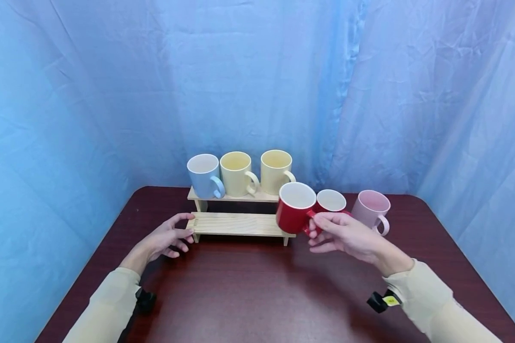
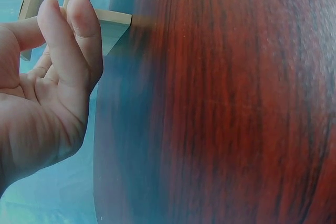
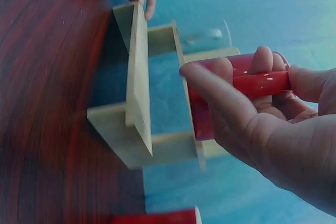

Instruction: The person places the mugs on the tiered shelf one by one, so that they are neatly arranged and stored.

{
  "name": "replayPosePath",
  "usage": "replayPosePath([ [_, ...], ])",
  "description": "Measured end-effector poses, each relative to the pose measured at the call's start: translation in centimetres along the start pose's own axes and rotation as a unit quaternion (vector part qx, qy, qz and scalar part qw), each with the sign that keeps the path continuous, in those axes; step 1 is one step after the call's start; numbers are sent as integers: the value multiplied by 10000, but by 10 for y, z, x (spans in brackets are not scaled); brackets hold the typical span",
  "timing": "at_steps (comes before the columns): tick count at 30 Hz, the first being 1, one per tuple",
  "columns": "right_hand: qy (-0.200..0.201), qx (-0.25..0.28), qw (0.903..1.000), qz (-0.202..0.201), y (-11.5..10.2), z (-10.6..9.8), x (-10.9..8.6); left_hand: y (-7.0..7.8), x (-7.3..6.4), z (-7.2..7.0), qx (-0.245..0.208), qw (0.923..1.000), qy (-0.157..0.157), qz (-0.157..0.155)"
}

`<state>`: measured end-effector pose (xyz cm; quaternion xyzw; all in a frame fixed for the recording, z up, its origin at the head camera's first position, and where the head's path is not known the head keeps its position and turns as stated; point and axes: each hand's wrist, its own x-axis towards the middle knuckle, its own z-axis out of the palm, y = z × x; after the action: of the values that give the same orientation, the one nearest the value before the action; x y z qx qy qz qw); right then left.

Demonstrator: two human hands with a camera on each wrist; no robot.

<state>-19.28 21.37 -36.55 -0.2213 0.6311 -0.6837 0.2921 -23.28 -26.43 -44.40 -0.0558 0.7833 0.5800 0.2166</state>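
Right hand (image 1: pixel 347 236): fingers grip the handle of a red mug (image 1: pixel 293 216); the right wrist view shows them wrapped about it from the palm side.
Held red mug: lifted, mouth upward, near the right end of a two-tier wooden stand (image 1: pixel 236 224); whether the two touch, I cannot tell.
Left hand (image 1: pixel 165 240): thumb and index finger pinch the stand's left end, lower tier; the left wrist view shows the palm and bent outer fingers, which mask that contact.
Upper tier: a light blue mug (image 1: pixel 203 178) and two pale yellow mugs (image 1: pixel 236 176) (image 1: pixel 274 174), row clear only from the head.
Right of stand: a second red mug (image 1: pixel 331 201), partly covered, and a pink mug (image 1: pixel 370 209); the right wrist view catches a slice of red below.
Stand's side panels: plainest in the right wrist view.
Bench (image 1: pixel 249 290): red-brown, its streaked grain sharpest in the left wrist view.
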Motion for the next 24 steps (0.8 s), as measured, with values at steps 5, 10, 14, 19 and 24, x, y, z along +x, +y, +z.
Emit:
replayPosePath([
  [5, -50, -98, 9995, 301, 7, 20, 24, -3, 0, 0, -13, 10000, 10, -29],
  [10, -63, -452, 9970, 626, 13, 39, 50, -3, 0, 1, 38, 10000, 20, -9],
  [14, -177, -519, 9956, 757, 19, 54, 75, -1, -2, 0, 125, 9999, -2, 25],
  [19, -429, -514, 9948, 769, 20, 73, 101, 0, -2, -2, 161, 9994, -199, 216],
  [24, -634, -381, 9943, 766, 17, 88, 125, -6, -3, -7, -1, 9990, -302, 342],
])
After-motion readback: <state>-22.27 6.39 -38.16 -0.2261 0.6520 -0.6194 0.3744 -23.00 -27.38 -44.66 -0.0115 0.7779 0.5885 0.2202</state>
